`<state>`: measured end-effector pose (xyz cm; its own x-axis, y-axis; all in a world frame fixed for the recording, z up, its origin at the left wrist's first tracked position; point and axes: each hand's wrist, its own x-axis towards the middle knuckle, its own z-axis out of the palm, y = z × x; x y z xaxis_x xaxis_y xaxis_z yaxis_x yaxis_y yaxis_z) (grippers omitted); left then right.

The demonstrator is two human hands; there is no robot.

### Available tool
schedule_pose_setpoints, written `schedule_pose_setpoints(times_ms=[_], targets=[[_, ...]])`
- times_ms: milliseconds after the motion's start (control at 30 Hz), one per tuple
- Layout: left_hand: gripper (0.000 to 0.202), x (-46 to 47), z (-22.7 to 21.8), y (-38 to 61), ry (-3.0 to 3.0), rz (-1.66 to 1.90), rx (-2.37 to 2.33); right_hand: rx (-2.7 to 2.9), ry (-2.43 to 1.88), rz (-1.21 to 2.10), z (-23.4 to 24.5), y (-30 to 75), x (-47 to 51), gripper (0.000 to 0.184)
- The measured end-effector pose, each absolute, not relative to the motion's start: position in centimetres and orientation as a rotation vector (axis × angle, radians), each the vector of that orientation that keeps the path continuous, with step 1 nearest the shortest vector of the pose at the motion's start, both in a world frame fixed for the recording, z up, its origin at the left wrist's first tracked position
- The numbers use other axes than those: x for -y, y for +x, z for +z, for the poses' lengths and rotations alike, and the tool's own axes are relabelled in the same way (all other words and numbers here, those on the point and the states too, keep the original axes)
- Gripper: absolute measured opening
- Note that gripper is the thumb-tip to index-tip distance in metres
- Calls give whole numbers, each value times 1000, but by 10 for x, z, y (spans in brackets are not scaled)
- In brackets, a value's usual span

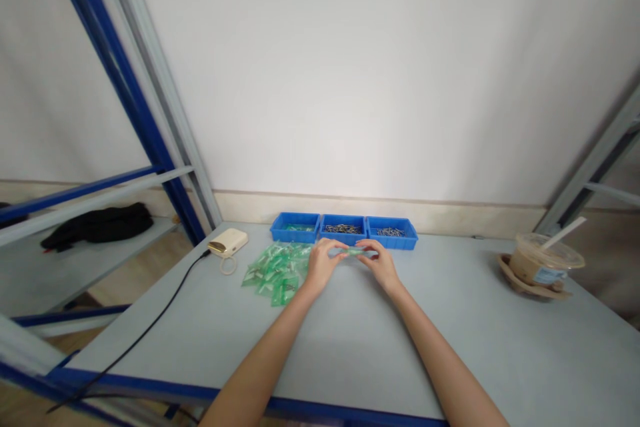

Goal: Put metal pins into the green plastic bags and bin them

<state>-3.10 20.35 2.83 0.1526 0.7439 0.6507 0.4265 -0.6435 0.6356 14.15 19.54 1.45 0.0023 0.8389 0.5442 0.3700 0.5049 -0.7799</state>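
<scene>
A small green plastic bag is stretched between my two hands, just in front of the blue bins. My left hand pinches its left end, and the fingers of my right hand close on its right end. Whether anything lies inside the bag, I cannot tell. Left of my left hand is a pile of green plastic bags, some with small parts in them. Behind my hands stand three blue bins: the left bin has green bags, the middle bin and the right bin hold small metal pieces like screws.
A cream-coloured device with a loop strap and a black cable sits at the left. Toward the right edge, a plastic cup with a straw stands in a cardboard holder. A white wall rises behind the table.
</scene>
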Motion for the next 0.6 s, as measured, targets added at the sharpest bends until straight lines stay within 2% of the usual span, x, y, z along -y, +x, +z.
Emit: schedule_pose_setpoints(times_ms=[133, 333, 600], targets=[[15, -201, 30, -29, 1998, 1525, -1105, 1541, -1079, 639, 20, 141, -193, 31], [28, -215, 18, -31, 1522, 1296, -1037, 1471, -1054, 895, 18, 136, -193, 39], [41, -219, 13, -31, 1407, 1373, -937, 1308, -989, 1098, 12, 127, -192, 46]])
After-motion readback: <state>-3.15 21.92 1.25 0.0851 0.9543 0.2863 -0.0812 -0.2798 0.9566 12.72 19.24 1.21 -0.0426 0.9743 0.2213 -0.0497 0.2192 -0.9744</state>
